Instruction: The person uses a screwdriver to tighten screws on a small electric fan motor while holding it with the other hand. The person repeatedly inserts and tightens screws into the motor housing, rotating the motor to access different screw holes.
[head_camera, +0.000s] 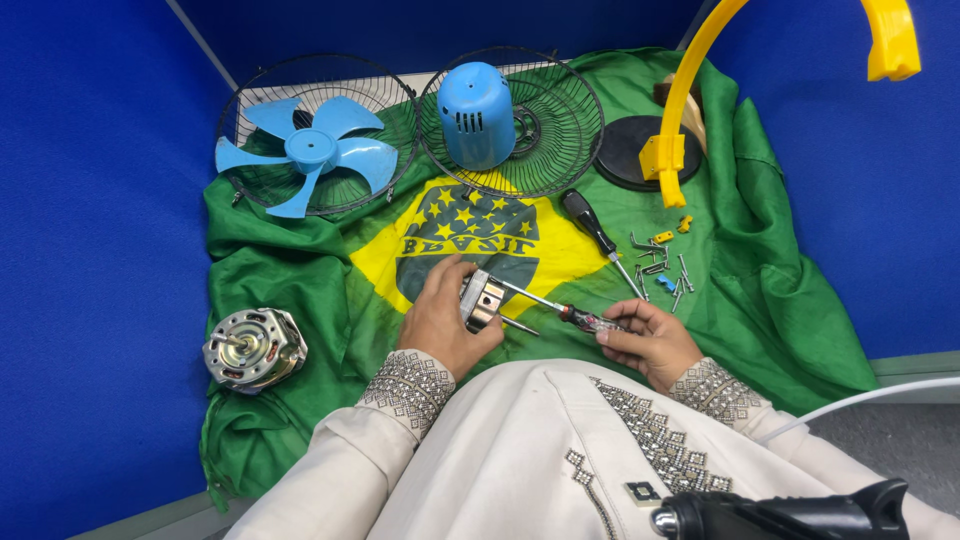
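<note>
Item: metal rotor (484, 300), clamped in my left hand (440, 318) over the green flag cloth (330, 260). My right hand (648, 340) grips a red-handled screwdriver (560, 310), tip at the rotor. Nearby: motor stator (252, 347) at left, blue fan blade (308, 152) in a wire grille (250, 100), loose screws (660, 270), black-handled screwdriver (590, 225).
</note>
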